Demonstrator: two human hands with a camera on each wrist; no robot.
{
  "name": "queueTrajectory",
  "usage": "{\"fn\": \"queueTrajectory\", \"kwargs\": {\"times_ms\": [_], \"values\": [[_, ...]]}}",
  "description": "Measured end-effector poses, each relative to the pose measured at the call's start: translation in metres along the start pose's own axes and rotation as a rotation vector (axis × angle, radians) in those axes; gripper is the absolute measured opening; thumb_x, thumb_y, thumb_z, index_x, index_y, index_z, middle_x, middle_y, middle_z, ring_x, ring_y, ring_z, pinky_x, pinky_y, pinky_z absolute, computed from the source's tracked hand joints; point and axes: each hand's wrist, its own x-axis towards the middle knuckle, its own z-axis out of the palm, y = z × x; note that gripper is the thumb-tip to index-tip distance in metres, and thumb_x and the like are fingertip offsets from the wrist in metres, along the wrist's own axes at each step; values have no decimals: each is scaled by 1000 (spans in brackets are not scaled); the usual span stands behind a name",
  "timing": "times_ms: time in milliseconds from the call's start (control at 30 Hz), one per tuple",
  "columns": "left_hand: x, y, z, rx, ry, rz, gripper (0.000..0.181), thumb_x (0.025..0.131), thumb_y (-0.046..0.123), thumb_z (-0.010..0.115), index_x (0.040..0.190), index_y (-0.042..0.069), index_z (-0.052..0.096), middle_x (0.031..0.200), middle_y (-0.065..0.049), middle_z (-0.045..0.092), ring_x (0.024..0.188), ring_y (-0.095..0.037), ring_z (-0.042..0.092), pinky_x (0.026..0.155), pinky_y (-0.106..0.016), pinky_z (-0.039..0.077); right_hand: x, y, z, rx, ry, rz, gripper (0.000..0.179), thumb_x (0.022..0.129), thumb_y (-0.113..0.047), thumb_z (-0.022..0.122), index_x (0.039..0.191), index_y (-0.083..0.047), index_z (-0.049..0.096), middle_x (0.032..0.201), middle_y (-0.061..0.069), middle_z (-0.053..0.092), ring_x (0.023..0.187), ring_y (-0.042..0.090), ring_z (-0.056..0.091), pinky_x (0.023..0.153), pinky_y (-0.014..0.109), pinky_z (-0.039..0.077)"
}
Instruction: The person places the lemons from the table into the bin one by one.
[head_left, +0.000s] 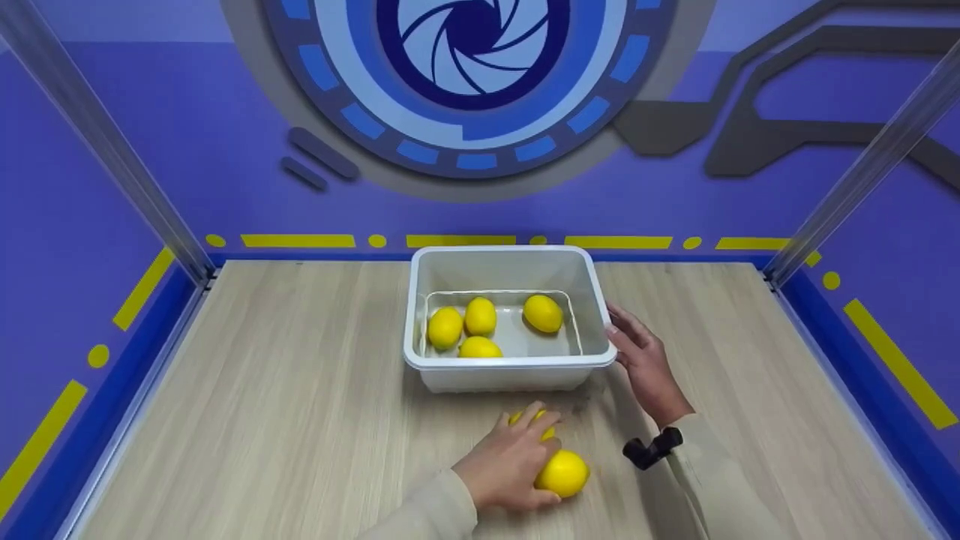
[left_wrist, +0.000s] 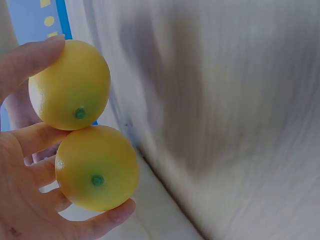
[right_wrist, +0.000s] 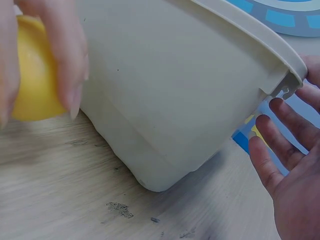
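My left hand (head_left: 510,461) grips two yellow lemons side by side in front of the bin. The nearer lemon (head_left: 564,474) sits by the thumb, and the fingers partly cover the farther lemon (head_left: 547,433). In the left wrist view, thumb and fingers wrap around the upper lemon (left_wrist: 75,85) and the lower lemon (left_wrist: 97,170), green stem ends showing. My right hand (head_left: 646,367) holds the right rim of a white plastic bin (head_left: 510,375), thumb at the rim. In the right wrist view, its other fingers (right_wrist: 280,142) hang loosely bent beside the bin wall.
Several lemons lie inside the bin, including one lemon (head_left: 543,313) at the right and another lemon (head_left: 445,328) at the left. The bin stands on a wooden table (head_left: 285,420), near the purple back wall (head_left: 285,214). Side panels with metal posts (head_left: 120,142) flank the table.
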Motion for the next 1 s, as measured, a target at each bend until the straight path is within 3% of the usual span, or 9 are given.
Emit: {"fn": "queueTrajectory", "kwargs": {"times_ms": [667, 1000], "values": [[-1, -10, 17, -77, -42, -43, 56, 81, 56, 68, 126, 24, 61, 150, 4, 39, 142, -29, 34, 99, -62, 43, 2, 3, 0, -31, 17, -9, 59, 95, -44, 55, 148, -23, 38, 152, 2, 40, 138, 18, 40, 97, 20, 49], [0, -9, 16, -65, -2, -15, 61, 82, 55, 67, 130, 18, 59, 150, 4, 40, 145, -27, 30, 104, -65, 38, 2, 3, 0, -39, 13, 1, 61, 95, -47, 55, 148, -24, 37, 152, 1, 40, 138, 18, 40, 100, 24, 48]]}}
